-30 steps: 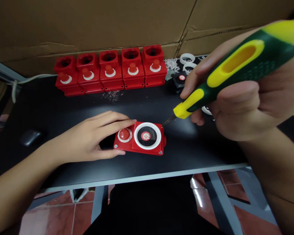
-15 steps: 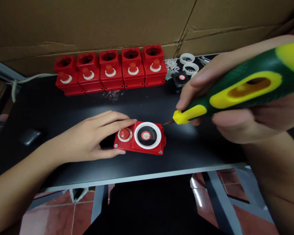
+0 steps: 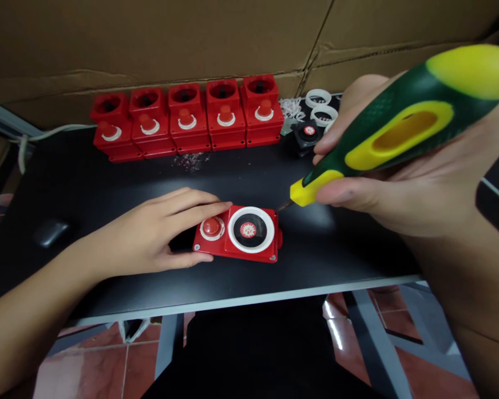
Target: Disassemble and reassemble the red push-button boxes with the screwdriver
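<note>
A red box [image 3: 253, 254] lies on the black table, carrying a white ring [image 3: 230, 233] around a black disc and a small red dome [image 3: 211, 226] in a white collar. My left hand [image 3: 170, 227] grips its left end, fingers along the far edge and thumb at the near edge. My right hand [image 3: 416, 194] is closed around a green and yellow screwdriver [image 3: 391, 133], held at a slant. The shaft tip meets the box's far right corner; whether a screw sits under it is too small to tell. Screw heads show at the near corners.
Several similar red housings [image 3: 188, 133] stand in a row at the back. White rings [image 3: 318, 98], white strips [image 3: 291, 109] and a black part [image 3: 304, 138] lie right of them. Small shavings [image 3: 193, 161] and a dark rounded object [image 3: 52, 233] are on the table. Cardboard [image 3: 149, 39] backs it.
My right hand has turned the screwdriver and shifted its grip, with the thumb now near the yellow collar. The tip stays at the same corner. My left hand and the box have barely moved.
</note>
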The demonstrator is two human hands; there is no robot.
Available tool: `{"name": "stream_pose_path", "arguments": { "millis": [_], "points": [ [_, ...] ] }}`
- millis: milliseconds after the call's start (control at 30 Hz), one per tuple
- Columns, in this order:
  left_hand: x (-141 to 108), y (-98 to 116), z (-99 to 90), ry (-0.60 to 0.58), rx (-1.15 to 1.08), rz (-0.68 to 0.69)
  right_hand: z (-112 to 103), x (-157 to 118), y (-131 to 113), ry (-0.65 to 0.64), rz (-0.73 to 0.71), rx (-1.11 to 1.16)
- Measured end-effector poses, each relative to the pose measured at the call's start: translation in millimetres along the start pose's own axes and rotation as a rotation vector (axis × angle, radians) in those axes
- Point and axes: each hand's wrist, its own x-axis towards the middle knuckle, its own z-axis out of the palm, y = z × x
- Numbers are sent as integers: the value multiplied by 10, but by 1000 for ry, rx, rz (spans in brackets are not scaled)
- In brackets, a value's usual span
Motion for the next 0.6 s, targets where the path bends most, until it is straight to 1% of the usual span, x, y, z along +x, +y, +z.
{"name": "stream_pose_path", "arguments": {
  "millis": [33,100,200,300,367,433,467,600],
  "points": [
    [-3,-4,0,1,-1,2,-2,4,-24,-4,-19,-8],
    [-7,-11,2,6,-13,-4,-15,-7,-78,-37,-5,-28],
    [-6,-9,8,17,-37,-6,-37,-40,-135,-48,78,-108],
    [4,8,14,10,-28,10,-42,-49,-141,-6,29,-106],
    [11,21,15,6,-13,16,-45,-44,-143,15,82,-69],
    [14,29,13,12,-7,16,-56,-42,-162,28,195,-40],
    [13,31,12,12,-7,11,-64,-43,-176,29,227,-30],
    [-2,31,11,11,-13,7,-82,-51,-225,8,234,-10]
  ]
}}
